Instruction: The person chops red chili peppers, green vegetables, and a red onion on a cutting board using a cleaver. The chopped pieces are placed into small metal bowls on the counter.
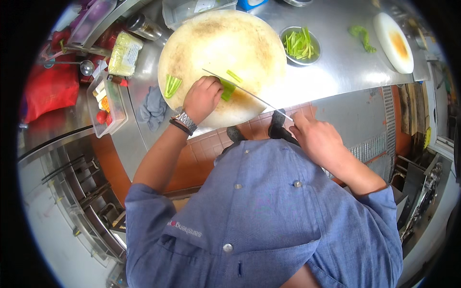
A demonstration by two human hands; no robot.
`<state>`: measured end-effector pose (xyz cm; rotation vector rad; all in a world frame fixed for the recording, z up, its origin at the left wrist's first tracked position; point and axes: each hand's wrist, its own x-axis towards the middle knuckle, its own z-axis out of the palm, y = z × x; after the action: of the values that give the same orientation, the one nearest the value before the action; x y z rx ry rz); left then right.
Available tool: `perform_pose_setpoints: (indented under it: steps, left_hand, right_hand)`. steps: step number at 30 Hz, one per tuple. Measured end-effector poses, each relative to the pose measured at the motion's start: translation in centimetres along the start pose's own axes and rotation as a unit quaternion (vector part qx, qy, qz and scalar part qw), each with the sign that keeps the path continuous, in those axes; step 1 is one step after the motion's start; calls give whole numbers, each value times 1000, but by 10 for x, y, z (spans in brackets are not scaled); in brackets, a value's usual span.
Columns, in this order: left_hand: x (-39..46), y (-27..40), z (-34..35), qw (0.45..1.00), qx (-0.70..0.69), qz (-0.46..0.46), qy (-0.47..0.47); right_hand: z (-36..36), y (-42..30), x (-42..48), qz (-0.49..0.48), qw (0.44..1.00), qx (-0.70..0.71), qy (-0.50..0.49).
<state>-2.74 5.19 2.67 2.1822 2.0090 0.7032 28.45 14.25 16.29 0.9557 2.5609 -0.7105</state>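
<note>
My left hand (204, 97), with a metal watch and a dark band at the wrist, presses its curled fingers on a piece of green vegetable (227, 90) on the round cutting board (216, 39). In my right hand (312, 135) is the handle of a kitchen knife (252, 95), seen edge-on, its blade slanting across the board beside my left fingertips. A cut green strip (234, 76) lies just beyond the blade. Another ridged green piece (173, 86) rests near the board's left edge. Green strips (299, 44) fill a metal bowl (316, 54) right of the board.
Left of the board are a grey cloth (153, 108), a jar (144, 27), a yellow packet (125, 54) and a plastic container (121, 111) holding food. A clear tub (173, 14) stands behind the board. A green peel (361, 37) and white oval object (392, 42) lie at right.
</note>
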Motion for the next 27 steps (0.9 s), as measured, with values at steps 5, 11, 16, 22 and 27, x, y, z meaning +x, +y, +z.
perform_pose_setpoints:
  steps: [5, 11, 16, 22, 27]
  left_hand:
    - [0, -6, 7, 1000, -21, 12, 0]
    - [-7, 2, 8, 999, -3, -13, 33]
    - [-7, -2, 13, 999, -13, 9, 36]
    - [-14, 10, 7, 997, -36, -25, 68]
    - [-22, 8, 20, 997, -23, -35, 60]
  right_hand:
    - [28, 11, 13, -38, 998, 42, 27]
    - [-4, -1, 1, -21, 1000, 17, 3]
    - [26, 10, 18, -21, 996, 81, 7]
    - [-9, -8, 6, -1, 999, 40, -21]
    - [25, 3, 16, -36, 997, 62, 5]
